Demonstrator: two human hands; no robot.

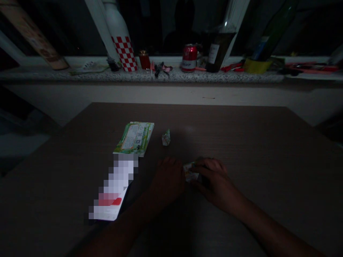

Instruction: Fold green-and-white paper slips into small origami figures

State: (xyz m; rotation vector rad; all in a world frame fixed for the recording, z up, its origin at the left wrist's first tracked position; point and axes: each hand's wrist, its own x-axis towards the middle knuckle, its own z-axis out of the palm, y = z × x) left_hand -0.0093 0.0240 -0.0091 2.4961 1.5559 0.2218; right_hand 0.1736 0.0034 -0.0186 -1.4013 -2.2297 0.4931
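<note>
Stretching wide, the tabletop (241, 135) lies mostly bare to the right and far side; a white packet (115, 192) and green leaflet (135, 138) lie left. Both forearms reach in from the near edge. The left hand (167, 178), curled knuckles-up, meets a small paper piece (190, 174), though its grip is too dark to tell. The right hand (211, 178) pinches the piece with narrowed fingers. A folded scrap (166, 137) sits farther off.

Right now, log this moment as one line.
left hand and right hand: touching small folded paper, grip unclear | nearby: leaflet stack, paper scrap | surface: table | light: dim
</note>
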